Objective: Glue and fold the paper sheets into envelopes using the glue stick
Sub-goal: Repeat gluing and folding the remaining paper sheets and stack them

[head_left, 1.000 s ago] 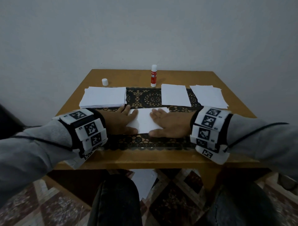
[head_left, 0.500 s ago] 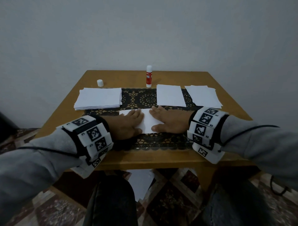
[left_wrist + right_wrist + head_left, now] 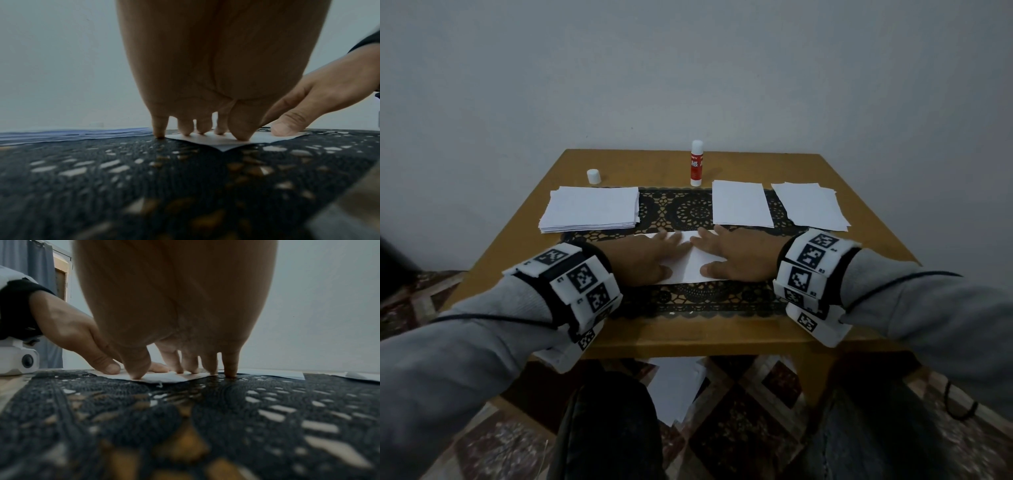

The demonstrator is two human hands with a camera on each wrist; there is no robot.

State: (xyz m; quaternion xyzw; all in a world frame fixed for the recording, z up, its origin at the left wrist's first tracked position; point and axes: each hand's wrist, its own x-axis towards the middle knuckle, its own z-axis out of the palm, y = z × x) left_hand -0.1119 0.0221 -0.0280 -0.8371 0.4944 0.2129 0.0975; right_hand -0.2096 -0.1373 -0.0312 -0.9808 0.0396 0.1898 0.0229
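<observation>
Here the wooden surface [image 3: 859, 219] carries a black lace runner [image 3: 681, 212]. On it, far left, lies a stack of paper sheets [image 3: 590, 213]; far right lie a single sheet [image 3: 741, 204] and a loose pile [image 3: 811, 205]. The left hand [image 3: 645, 258] and right hand [image 3: 736, 255] press flat on a folded sheet [image 3: 693, 263] at the near middle, fingers straight, grasping nothing. The glue stick [image 3: 696, 163] stands upright at the back, its cap [image 3: 593, 176] well apart, left.
</observation>
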